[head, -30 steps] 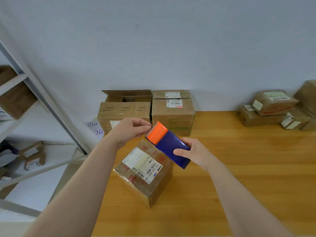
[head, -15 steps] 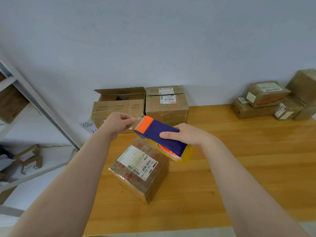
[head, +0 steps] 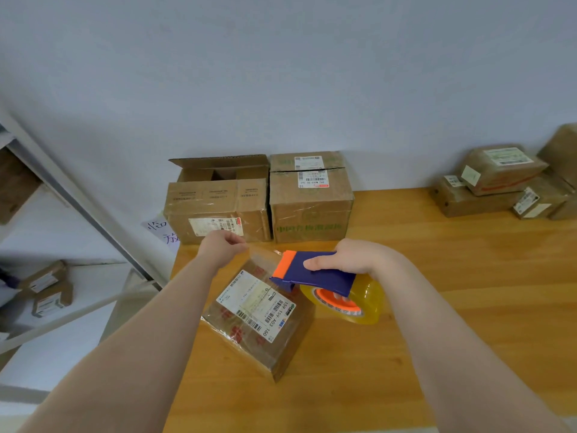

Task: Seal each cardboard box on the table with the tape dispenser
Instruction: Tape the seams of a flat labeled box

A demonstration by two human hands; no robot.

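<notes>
Nearest, a small labelled box (head: 259,320) lies on the wooden table (head: 468,292). Just above its far side the right hand (head: 352,256) curls its fingers around the tape dispenser (head: 312,271) (blue body, orange edge). The left hand (head: 220,250) pinches the end of the clear tape (head: 263,254) stretched from it. At the wall stand an open box (head: 218,201) and a closed box (head: 310,198).

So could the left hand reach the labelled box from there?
Probably yes: the left hand pinches the tape just above the far corner of the labelled box, with nothing between them; the tape dispenser in the right hand sits off right.
</notes>
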